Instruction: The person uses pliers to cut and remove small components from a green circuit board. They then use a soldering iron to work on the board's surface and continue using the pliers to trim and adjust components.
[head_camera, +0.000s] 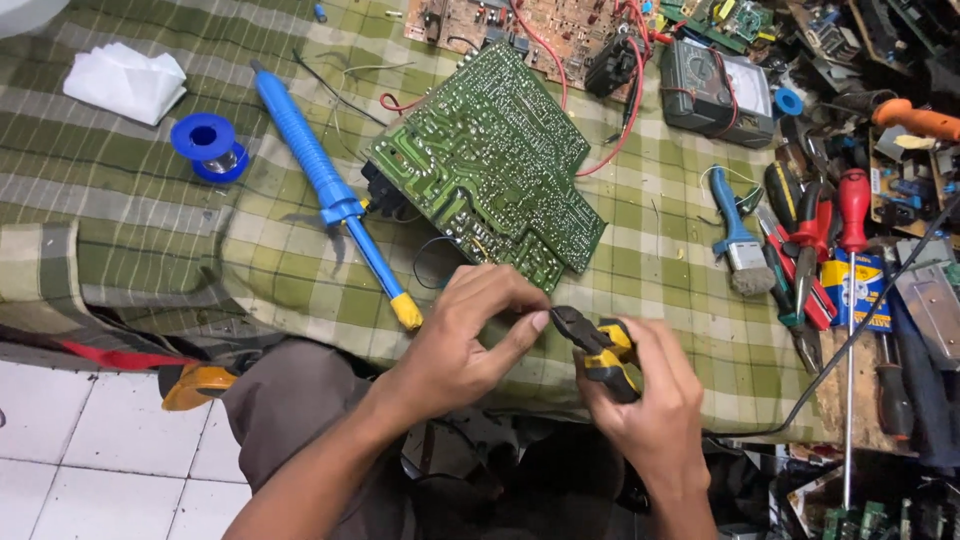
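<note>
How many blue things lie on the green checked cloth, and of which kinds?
Blue desoldering pump: 1
Blue solder spool: 1
Blue-handled brush: 1
Small blue tape roll: 1
Total: 4

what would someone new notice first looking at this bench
Probably the big green circuit board lying solder side up mid-cloth, with the long blue desoldering pump to its left. Just below, the right hand holds yellow-handled cutters against the left hand fingertips. Screwdrivers and pliers crowd the right edge.
</note>
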